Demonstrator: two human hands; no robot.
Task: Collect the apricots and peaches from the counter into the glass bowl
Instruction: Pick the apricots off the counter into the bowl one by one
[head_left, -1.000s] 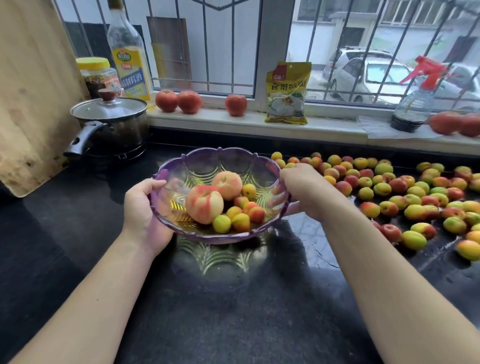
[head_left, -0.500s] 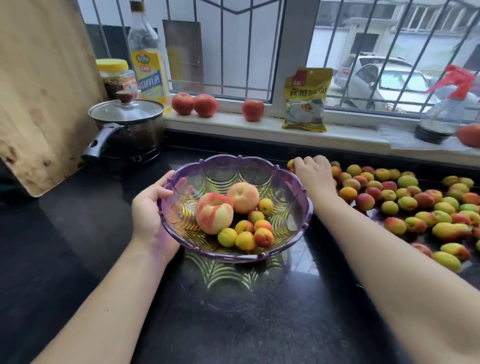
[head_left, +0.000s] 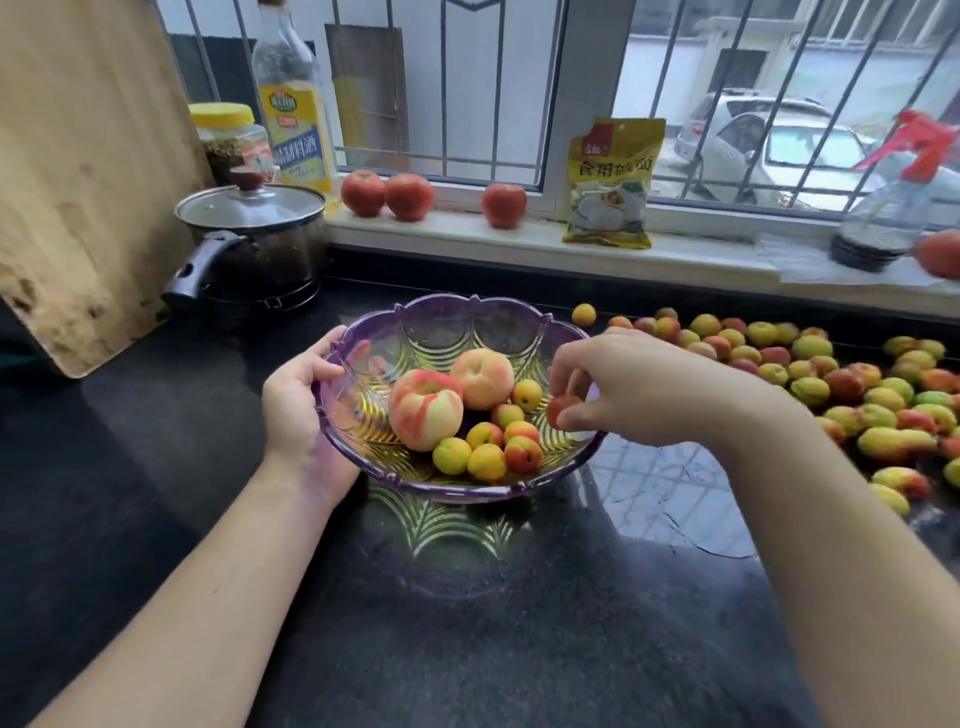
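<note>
At frame centre my left hand (head_left: 297, 410) grips the purple-rimmed ribbed glass bowl (head_left: 441, 332) holding two peaches and seven apricots, my right hand (head_left: 618, 387) pinches a small reddish apricot (head_left: 560, 406) above it, while dozens of apricots (head_left: 810, 384) remain on the black counter (head_left: 519, 623) at right.

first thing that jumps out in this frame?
The purple-rimmed glass bowl at centre, lifted off the black counter, holding two peaches and several small apricots. The left hand grips its rim while the right hand holds a reddish apricot over the bowl's right side. A spread of loose apricots covers the counter to the right.
</note>
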